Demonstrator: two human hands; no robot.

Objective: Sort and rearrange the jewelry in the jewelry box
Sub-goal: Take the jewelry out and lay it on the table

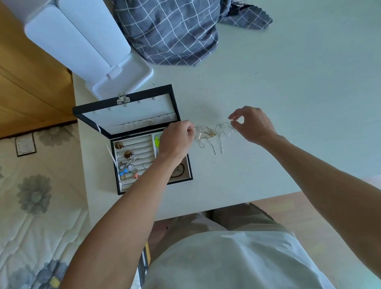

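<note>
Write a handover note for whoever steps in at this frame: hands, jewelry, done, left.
Left hand: pinches one end of the thin silver chain necklace.
Right hand: pinches the other end, so the chain is stretched between them above the white table.
Open black jewelry box sits at the left; rings and earrings are in its slotted section.
Done: chain is out of the box.
Left: untangle it if needed and place it back.

On the pale surface (301, 104) an open black jewellery box (134, 137) holds rings and beads in white slotted rolls. Just right of it, the left hand (178, 140) and right hand (253, 125) each pinch an end of a thin silver chain tangle (212, 136) lying between them
</note>
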